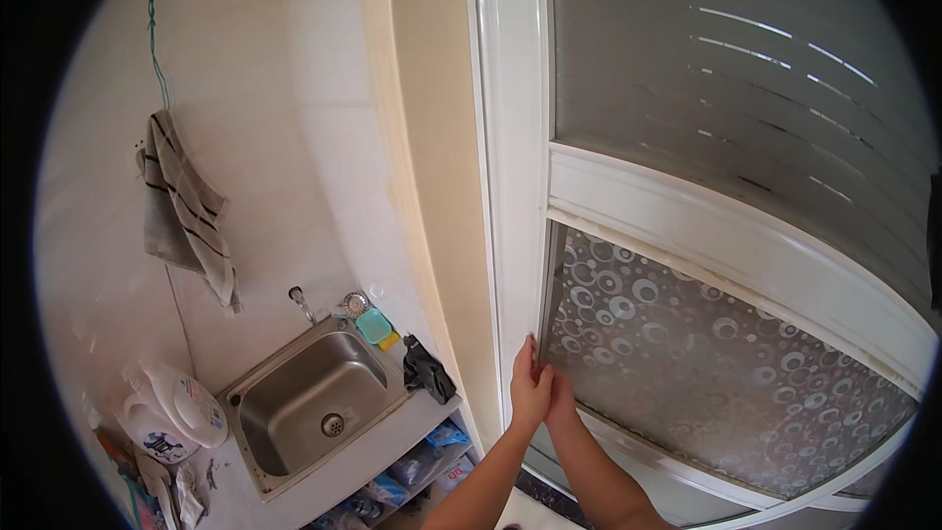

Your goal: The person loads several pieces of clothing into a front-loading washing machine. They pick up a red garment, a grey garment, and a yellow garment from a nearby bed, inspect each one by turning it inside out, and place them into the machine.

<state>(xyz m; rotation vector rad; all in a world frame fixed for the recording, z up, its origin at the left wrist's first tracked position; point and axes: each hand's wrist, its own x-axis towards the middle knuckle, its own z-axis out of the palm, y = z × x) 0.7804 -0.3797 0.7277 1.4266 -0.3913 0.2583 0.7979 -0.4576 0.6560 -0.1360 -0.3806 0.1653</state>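
Note:
My left hand point(528, 391) is at the white door frame point(515, 235), its fingers pointing up along the edge beside the patterned glass panel point(662, 368). Close against it is my right hand point(561, 396), its fingers partly hidden behind the left. Whether either hand grips the frame or something small between them cannot be seen. Pale circles cover the lower glass panel. Above it runs a broad white crossbar point(662, 199), and over that sits a grey upper pane point(647, 59) with bright streaks of reflection.
To the left, a stainless steel sink point(316, 383) has a tap point(300, 302), a turquoise dish point(374, 326) and a black cloth-like item point(427, 372) around it. White detergent bottles point(184, 397) stand left. A striped towel point(184, 206) hangs above. Shelves below hold plastic bags point(416, 467).

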